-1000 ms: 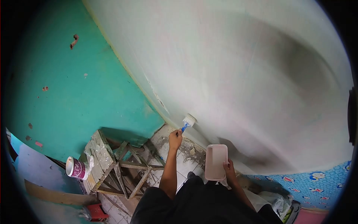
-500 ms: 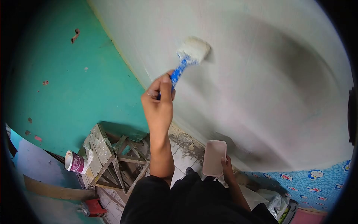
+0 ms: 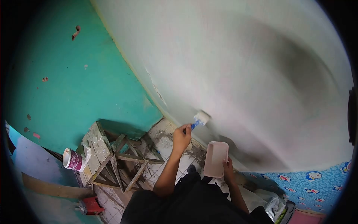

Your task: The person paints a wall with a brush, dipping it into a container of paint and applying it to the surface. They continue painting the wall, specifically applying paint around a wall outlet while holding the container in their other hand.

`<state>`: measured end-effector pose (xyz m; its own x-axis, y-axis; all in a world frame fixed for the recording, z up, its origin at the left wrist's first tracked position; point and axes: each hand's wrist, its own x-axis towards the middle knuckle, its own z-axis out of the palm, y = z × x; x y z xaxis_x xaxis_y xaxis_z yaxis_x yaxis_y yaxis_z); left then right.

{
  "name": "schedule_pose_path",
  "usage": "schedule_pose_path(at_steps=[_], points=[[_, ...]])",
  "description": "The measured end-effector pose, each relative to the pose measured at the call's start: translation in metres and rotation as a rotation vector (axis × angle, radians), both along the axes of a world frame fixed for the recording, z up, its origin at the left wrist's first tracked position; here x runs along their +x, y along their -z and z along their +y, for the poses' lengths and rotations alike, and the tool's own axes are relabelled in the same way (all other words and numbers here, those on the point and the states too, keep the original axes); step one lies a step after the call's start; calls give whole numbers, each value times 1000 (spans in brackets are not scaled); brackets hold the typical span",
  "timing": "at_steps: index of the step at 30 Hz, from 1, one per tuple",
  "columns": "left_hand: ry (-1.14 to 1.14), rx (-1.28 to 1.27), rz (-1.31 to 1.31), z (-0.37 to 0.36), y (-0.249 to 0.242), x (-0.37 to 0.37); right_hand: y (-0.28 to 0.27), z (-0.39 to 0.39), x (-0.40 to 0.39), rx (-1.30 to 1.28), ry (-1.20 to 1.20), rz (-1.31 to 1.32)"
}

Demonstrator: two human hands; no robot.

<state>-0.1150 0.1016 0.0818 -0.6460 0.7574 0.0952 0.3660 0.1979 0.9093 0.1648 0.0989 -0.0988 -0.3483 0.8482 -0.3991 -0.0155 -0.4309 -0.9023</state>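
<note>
My left hand (image 3: pixel 181 137) is closed around the blue, paint-spattered handle of a brush (image 3: pixel 201 117). The brush's pale bristles are at the whitish wall (image 3: pixel 242 86), low down near the corner. To the right, my right hand (image 3: pixel 228 170) grips the side of a shallow pinkish tray (image 3: pixel 216 159). The tray is held close to the wall's lower edge, with its open side facing up toward me. Whatever lies inside the tray is too pale to make out.
A green wall (image 3: pixel 74 93) meets the pale one at the left. Below it stands a paint-stained wooden stand (image 3: pixel 97 149) with a white and purple bucket (image 3: pixel 75 160). A red object (image 3: pixel 92 205) is at lower left. Plastic sheeting (image 3: pixel 274 204) lies at lower right.
My left hand has brought the brush down and slightly right, from high on the pale wall to its lower part. The tray in my right hand has barely moved.
</note>
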Motion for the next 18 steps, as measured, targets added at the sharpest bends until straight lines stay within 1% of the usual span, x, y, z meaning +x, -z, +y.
schedule_pose_path(at_steps=[2,4,7,9,11,14,15,16,17,18], points=[[24,137,25,13,-38,-1,-12,1,-2,0,7,8],[6,162,35,21,-99,4,-18,-1,-5,0,15,8],[-8,360,-15,20,-159,5,-19,-2,-7,-9,23,6],[-21,470,-63,16,-192,7,-18,-5,-8,-35,29,27],[-34,618,-109,16,-210,6,-13,-9,-12,-14,29,23],[-51,769,-134,24,-204,4,-17,-15,-15,-9,10,9],[-26,748,-143,27,-187,0,-18,-16,-16,-11,4,4],[-64,602,-2,27,-169,-2,-17,-17,-16,-6,13,-2],[-60,579,42,29,-139,-6,-14,-18,-17,1,22,-6],[-56,557,86,35,-97,-13,-9,-18,-18,10,31,-9]])
